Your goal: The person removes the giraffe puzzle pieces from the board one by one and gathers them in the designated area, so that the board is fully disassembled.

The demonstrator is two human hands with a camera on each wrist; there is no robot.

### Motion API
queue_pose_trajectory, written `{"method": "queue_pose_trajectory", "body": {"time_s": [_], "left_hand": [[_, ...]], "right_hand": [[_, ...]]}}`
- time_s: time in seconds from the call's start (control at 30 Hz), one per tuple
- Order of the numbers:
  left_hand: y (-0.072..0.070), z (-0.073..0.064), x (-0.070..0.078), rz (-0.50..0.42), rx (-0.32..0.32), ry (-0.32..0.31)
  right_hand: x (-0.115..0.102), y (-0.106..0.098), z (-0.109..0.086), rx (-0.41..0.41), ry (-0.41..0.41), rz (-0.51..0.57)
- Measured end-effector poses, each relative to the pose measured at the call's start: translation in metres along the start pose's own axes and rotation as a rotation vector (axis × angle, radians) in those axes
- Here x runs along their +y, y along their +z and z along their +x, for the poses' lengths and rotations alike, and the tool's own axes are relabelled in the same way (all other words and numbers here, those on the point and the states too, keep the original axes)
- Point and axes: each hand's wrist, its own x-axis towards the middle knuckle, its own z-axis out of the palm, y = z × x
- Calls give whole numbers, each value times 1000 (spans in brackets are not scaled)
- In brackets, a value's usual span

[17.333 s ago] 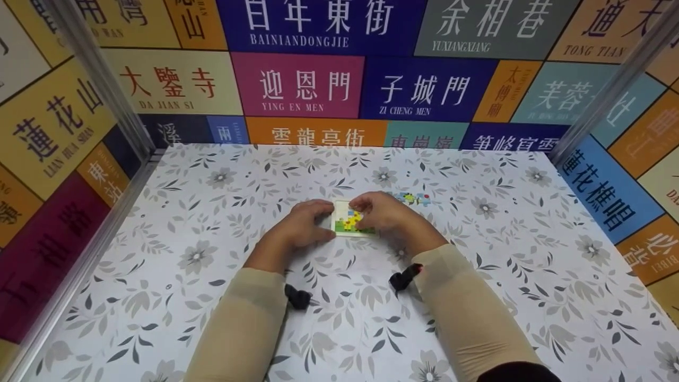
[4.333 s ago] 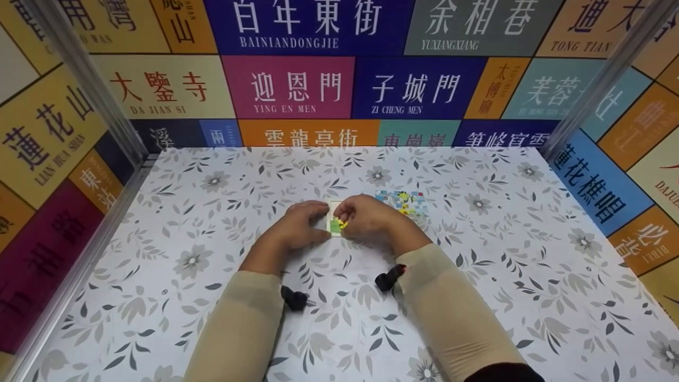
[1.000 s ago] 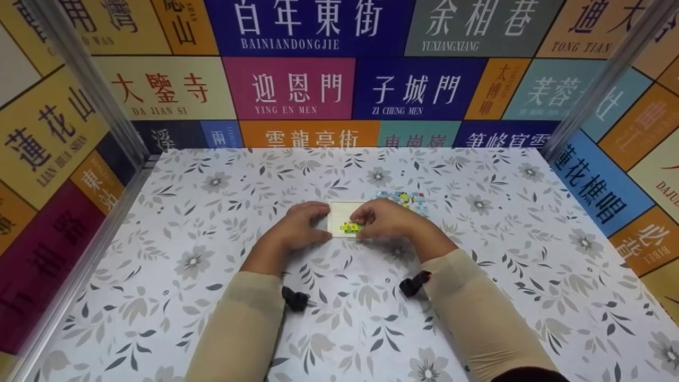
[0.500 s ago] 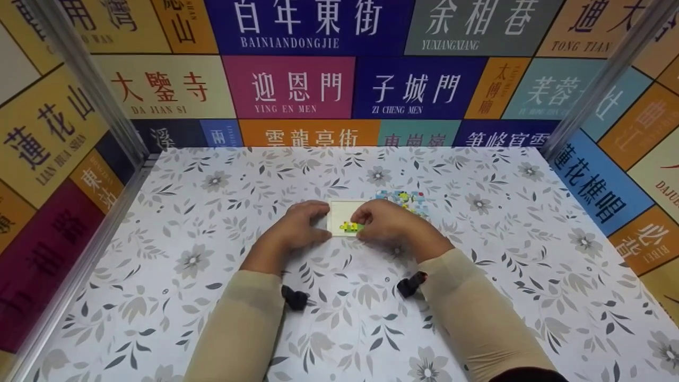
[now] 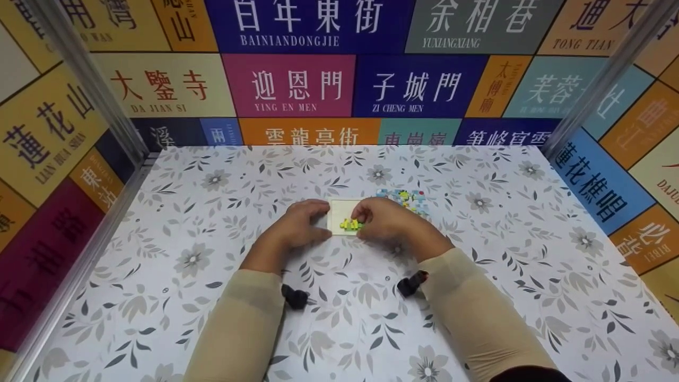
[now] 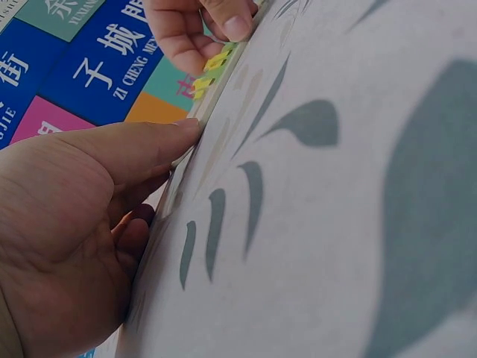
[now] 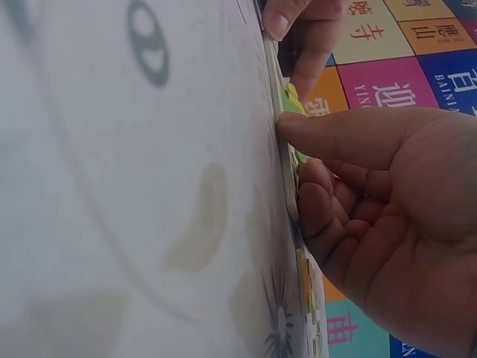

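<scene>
A cream puzzle tray point(image 5: 342, 209) lies flat mid-table, much of its bottom bare. My left hand point(image 5: 305, 223) grips its left side, thumb at the near corner and fingers at the far one. Along the tray's near edge sit a few yellow-and-green jigsaw pieces point(image 5: 350, 225). My right hand point(image 5: 390, 220) pinches at their right end, covering the tray's right part. In the left wrist view, the yellow tabs point(image 6: 211, 74) stick up over the rim beside the right fingers. The right wrist view has the thumb over a green piece point(image 7: 292, 101) at the tray edge.
Loose jigsaw pieces point(image 5: 406, 196), light blue with yellow and red bits, lie behind the right hand. A floral cloth point(image 5: 339, 329) covers the table. Printed sign panels point(image 5: 297, 85) wall the back and sides.
Many pieces filled the tray 17 s ago; now few are in it, and the loose group behind the right hand is larger. In the last half second the yellow-green pieces shifted slightly.
</scene>
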Motion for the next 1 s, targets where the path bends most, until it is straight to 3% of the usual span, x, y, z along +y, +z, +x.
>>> {"method": "queue_pose_trajectory", "body": {"time_s": [1.0], "left_hand": [[1,1,1,7,8,-11]], "right_hand": [[2,-2,0,39,-47,11]]}}
